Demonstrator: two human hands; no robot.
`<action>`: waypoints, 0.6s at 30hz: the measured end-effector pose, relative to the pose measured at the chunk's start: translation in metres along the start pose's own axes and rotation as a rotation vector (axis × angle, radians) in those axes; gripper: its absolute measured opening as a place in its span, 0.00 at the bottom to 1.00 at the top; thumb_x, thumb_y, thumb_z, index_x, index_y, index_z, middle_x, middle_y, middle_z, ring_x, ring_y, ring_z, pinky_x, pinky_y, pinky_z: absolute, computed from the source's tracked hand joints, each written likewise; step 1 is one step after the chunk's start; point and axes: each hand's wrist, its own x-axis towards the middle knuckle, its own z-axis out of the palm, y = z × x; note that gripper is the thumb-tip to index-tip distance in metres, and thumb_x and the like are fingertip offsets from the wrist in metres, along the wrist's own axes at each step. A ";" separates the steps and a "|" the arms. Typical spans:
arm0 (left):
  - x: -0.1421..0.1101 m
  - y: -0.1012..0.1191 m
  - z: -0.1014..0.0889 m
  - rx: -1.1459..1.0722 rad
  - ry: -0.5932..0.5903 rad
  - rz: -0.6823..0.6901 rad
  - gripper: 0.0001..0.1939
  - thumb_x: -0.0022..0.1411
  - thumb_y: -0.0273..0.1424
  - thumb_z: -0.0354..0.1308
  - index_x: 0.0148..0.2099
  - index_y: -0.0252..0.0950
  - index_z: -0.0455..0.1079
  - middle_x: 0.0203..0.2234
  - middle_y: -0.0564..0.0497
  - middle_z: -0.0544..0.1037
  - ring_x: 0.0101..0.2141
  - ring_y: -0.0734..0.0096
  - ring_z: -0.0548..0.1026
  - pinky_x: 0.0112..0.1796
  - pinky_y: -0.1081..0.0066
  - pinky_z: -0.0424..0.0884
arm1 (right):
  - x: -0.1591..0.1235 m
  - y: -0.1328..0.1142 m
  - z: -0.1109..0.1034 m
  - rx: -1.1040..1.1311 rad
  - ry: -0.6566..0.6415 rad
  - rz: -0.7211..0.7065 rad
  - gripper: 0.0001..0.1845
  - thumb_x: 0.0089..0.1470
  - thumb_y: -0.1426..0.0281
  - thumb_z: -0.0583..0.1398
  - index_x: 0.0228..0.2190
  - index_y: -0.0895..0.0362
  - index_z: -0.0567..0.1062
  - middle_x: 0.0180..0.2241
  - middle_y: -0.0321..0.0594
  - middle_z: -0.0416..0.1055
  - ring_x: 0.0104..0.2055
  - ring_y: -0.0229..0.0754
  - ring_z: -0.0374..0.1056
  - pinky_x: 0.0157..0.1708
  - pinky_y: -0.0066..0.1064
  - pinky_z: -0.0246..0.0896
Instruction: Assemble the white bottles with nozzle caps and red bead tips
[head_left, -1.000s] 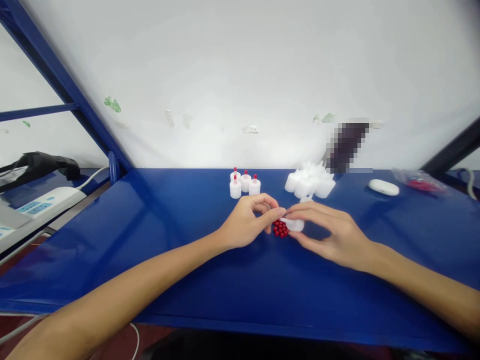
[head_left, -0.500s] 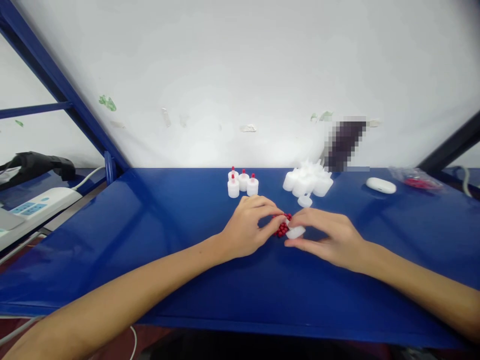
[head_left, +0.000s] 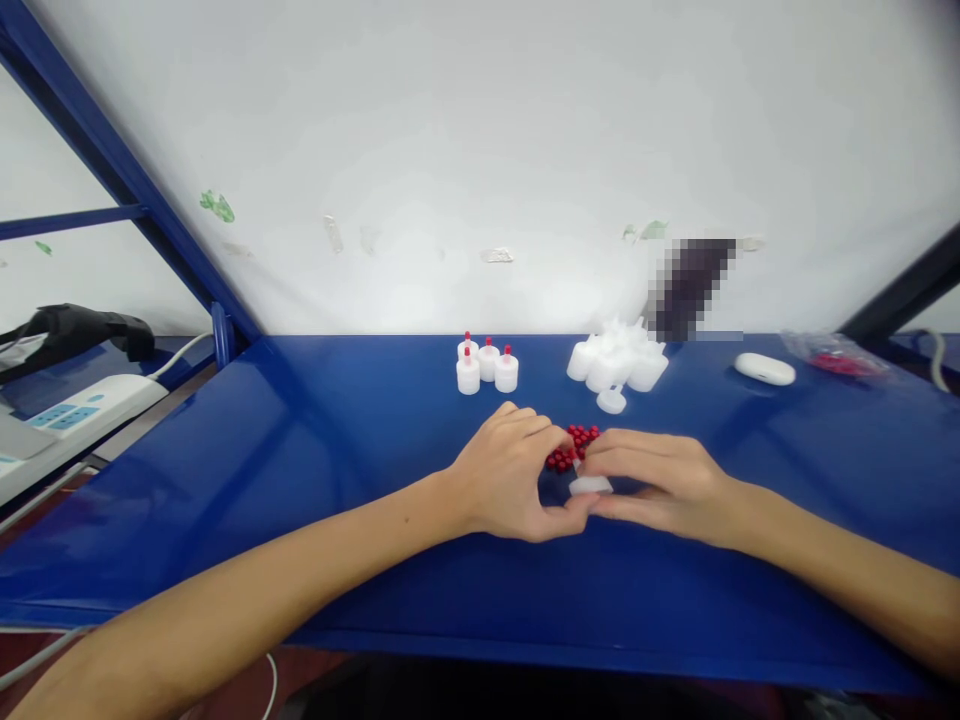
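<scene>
A white nozzle cap (head_left: 589, 485) lies tilted between my two hands, its narrow spout toward the red pieces. My right hand (head_left: 664, 480) is closed on it from the right, fingers above and thumb below. From the left, my left hand (head_left: 517, 478) curls around it, with the thumb at its near edge and the fingertips by the spout. Whether those fingertips pinch a red tip is hidden. Just behind the hands lies a pile of small red tip caps (head_left: 583, 436), partly covered by the fingers.
Several white nozzle caps with red tips (head_left: 468, 376) stand behind my left hand. More white nozzle caps (head_left: 619, 362) are heaped farther right, with a single one (head_left: 611, 401) in front. A white oval case (head_left: 764, 369) and a plastic bag of red pieces (head_left: 844, 362) lie at right.
My left thumb has moved down and right to the near edge of the nozzle cap. The left fingers have drawn back slightly, exposing more red tip caps. The nozzle cap has shifted slightly toward me.
</scene>
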 end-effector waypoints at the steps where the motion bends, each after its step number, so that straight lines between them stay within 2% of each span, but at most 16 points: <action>1: 0.000 0.000 0.000 -0.020 0.013 0.010 0.17 0.54 0.45 0.56 0.34 0.35 0.69 0.22 0.51 0.72 0.24 0.69 0.67 0.31 0.64 0.61 | 0.000 -0.001 0.000 0.012 -0.006 -0.007 0.08 0.60 0.70 0.62 0.42 0.56 0.74 0.36 0.41 0.76 0.35 0.38 0.74 0.35 0.26 0.72; 4: -0.002 -0.002 0.000 -0.093 0.037 0.036 0.17 0.52 0.44 0.56 0.36 0.35 0.69 0.18 0.55 0.70 0.20 0.73 0.66 0.30 0.66 0.65 | 0.001 -0.005 -0.001 0.018 0.002 0.012 0.09 0.58 0.73 0.62 0.42 0.55 0.72 0.35 0.40 0.75 0.34 0.38 0.73 0.34 0.27 0.71; 7: -0.003 -0.005 0.000 -0.142 -0.019 0.058 0.21 0.55 0.44 0.55 0.45 0.34 0.68 0.17 0.59 0.70 0.17 0.75 0.66 0.28 0.69 0.68 | 0.001 -0.006 -0.003 -0.083 0.043 0.021 0.11 0.52 0.76 0.60 0.39 0.55 0.69 0.27 0.35 0.69 0.26 0.37 0.66 0.26 0.29 0.64; 9: -0.004 -0.005 0.001 -0.121 -0.061 0.090 0.23 0.57 0.41 0.54 0.50 0.33 0.66 0.22 0.56 0.75 0.20 0.72 0.71 0.27 0.70 0.70 | 0.001 -0.003 -0.003 -0.188 0.053 0.028 0.13 0.48 0.73 0.60 0.38 0.56 0.67 0.25 0.34 0.65 0.23 0.37 0.61 0.22 0.30 0.58; 11: -0.005 -0.004 0.002 -0.055 -0.065 0.121 0.22 0.57 0.37 0.53 0.52 0.32 0.63 0.29 0.52 0.79 0.25 0.68 0.77 0.27 0.69 0.71 | 0.000 -0.001 -0.003 -0.270 0.046 0.024 0.16 0.46 0.71 0.60 0.39 0.56 0.66 0.26 0.36 0.66 0.23 0.38 0.61 0.22 0.31 0.57; 14: -0.005 -0.001 0.005 0.049 -0.016 0.197 0.19 0.56 0.32 0.49 0.50 0.32 0.62 0.34 0.49 0.80 0.29 0.65 0.79 0.27 0.68 0.73 | -0.001 0.001 -0.001 -0.321 0.030 -0.054 0.19 0.46 0.72 0.60 0.42 0.55 0.65 0.30 0.38 0.71 0.25 0.40 0.65 0.24 0.32 0.58; 18: -0.005 0.001 0.010 0.133 0.011 0.298 0.14 0.53 0.32 0.48 0.42 0.33 0.61 0.26 0.50 0.76 0.25 0.63 0.77 0.23 0.66 0.70 | -0.001 0.001 0.003 -0.348 0.026 -0.122 0.21 0.46 0.71 0.59 0.44 0.55 0.65 0.35 0.42 0.75 0.29 0.43 0.69 0.26 0.33 0.59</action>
